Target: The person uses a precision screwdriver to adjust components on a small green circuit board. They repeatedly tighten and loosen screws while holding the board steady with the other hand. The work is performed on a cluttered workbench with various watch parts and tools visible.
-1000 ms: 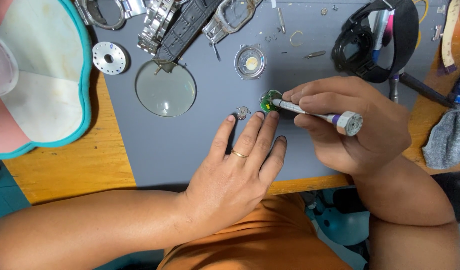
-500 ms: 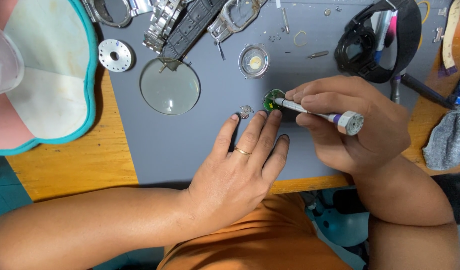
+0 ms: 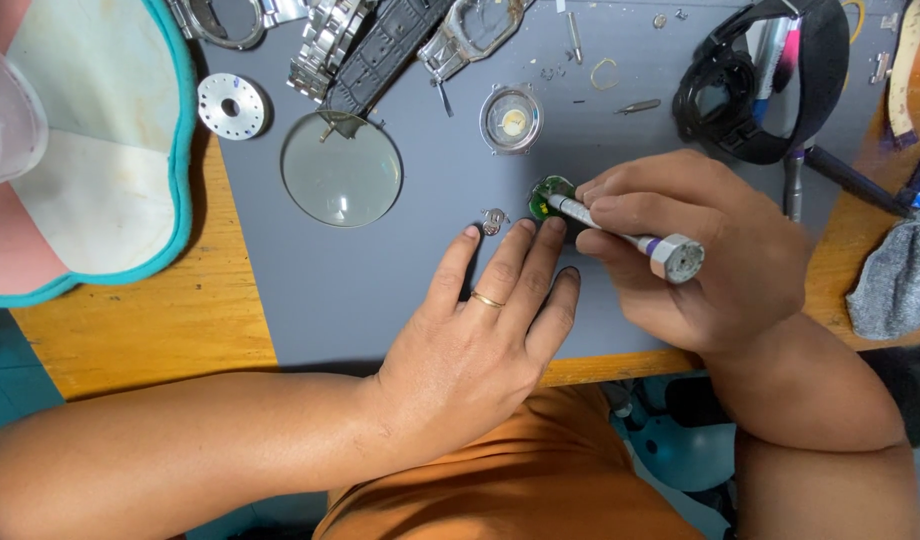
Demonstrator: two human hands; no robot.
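a: anything shifted?

b: no, your right hand (image 3: 680,240) still grips the screwdriver (image 3: 620,235), tip on the green part (image 3: 547,195) on the grey mat (image 3: 380,290).

a: the left hand (image 3: 480,330)?

b: still open, fingertips steadying the part.

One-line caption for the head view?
Left hand steadies a small green part while right hand applies a screwdriver.

Both forearms were bare, no sleeves in view. The left hand (image 3: 480,340) wore a thin gold ring (image 3: 487,299) on one finger. An orange shirt (image 3: 540,480) covered the torso.
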